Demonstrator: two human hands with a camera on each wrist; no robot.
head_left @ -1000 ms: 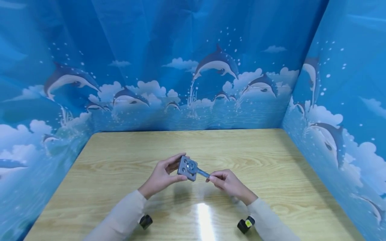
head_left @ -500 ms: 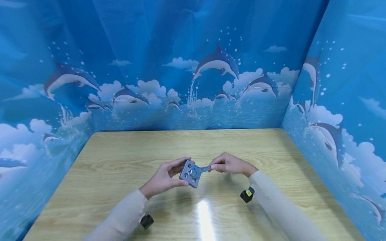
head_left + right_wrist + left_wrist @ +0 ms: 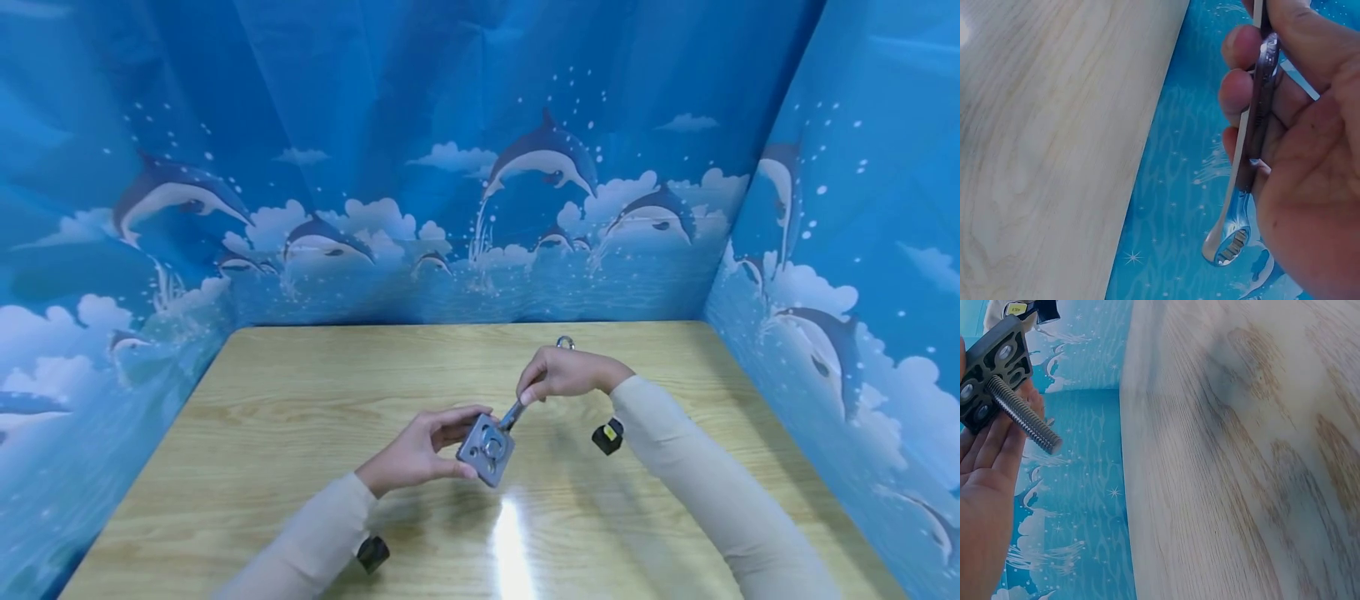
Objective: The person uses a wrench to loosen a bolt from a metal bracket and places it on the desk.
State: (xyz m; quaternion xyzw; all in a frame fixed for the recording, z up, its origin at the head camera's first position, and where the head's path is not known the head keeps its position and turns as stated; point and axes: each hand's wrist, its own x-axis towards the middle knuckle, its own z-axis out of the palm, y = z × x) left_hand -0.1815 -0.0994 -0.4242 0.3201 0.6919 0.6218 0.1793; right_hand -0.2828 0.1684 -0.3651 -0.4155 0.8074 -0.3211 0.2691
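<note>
above the table point(image 3: 300, 392), the right hand point(image 3: 566, 373) and left hand point(image 3: 420, 446) clamp their fingers on the wrench point(image 3: 512, 415) and square plate point(image 3: 477, 461) respectively. for clean turning, hold the wrench parallel to the plate, seated squarely on the bolt point(image 3: 492, 448).

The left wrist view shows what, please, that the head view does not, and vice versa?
Only the left wrist view shows the threaded shank and the ribbed side of the plate. Only the head view shows the left sleeve and the plate's other face. Both show the left hand holding the plate, the wooden tabletop and the blue backdrop.
</note>
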